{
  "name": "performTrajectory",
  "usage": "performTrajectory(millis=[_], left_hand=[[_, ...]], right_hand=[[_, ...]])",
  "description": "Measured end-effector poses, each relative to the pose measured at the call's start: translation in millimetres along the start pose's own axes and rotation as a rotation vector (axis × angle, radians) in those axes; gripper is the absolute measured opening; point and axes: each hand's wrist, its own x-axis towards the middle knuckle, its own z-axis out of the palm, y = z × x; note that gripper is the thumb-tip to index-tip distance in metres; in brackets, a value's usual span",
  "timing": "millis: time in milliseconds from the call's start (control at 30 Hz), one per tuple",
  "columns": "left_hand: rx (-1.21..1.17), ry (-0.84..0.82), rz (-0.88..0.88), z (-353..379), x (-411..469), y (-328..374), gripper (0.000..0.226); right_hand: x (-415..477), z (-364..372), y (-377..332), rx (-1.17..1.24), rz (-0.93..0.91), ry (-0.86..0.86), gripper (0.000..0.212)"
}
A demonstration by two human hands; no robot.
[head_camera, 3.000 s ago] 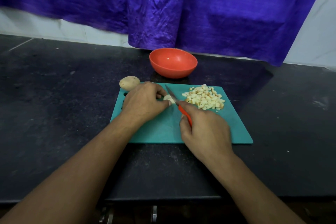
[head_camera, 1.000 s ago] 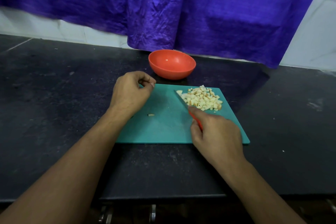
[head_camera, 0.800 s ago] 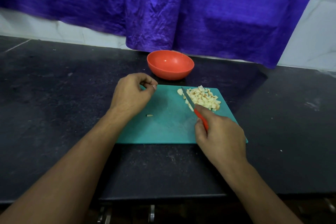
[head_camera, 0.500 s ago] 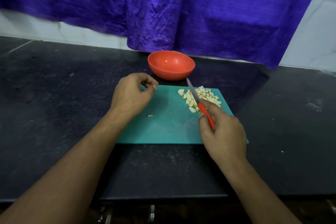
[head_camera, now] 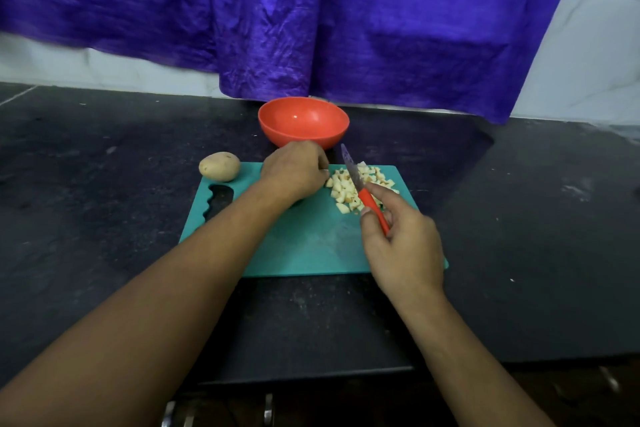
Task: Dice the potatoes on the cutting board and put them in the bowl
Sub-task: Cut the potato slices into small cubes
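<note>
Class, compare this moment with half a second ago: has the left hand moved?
Yes. The left hand has shifted right along the cutting board, away from the whole potato to the diced potato, now just before the bowl.

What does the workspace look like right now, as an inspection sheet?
Surface: dark countertop, teal cutting board on it.
Job's things: diced potato pile on board; whole potato at its far-left corner; orange bowl empty.
Clutter: nothing seen.
Hands: left hand curled beside the pile; right hand grips knife, blade over the pile.
Cables: nothing seen.
Surroundings: purple cloth, white tiled wall.
</note>
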Motion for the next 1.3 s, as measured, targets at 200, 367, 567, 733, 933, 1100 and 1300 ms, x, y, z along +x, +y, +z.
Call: performTrajectory(millis=[200,367,567,733,933,1100,1300], left_hand=[[-0.098,-0.020,-0.025,-5,-3,-7,0.005],[-0.208,0.005,-0.031,-15,-16,-22,0.012],[-0.284,0.061,-0.010,-16,-39,-40,0.011],[-0.139,0.068,0.005,-6,-34,-33,0.017],[-0.132,-0.027,-0.043,-7,-22,-25,0.014],[-0.177,-0.071,-0.055,-12,-20,-21,0.010],[-0.324,0.084,-0.017,-8,-29,-25,0.010]], right_hand=[[0,0,1,0.005,0.001,-0.007,0.038],[0,-1,-1,0.001,0.004,-0.009,0.038],[-2,-2,-6,-0.067,-0.025,-0.048,0.039],[-4,-2,-10,-0.132,-0.044,-0.069,0.040],[-4,-1,-10,-0.151,-0.055,-0.070,0.040],[-3,-1,-10,-0.160,-0.055,-0.082,0.039],[-2,-1,-8,-0.148,-0.050,-0.081,0.039]])
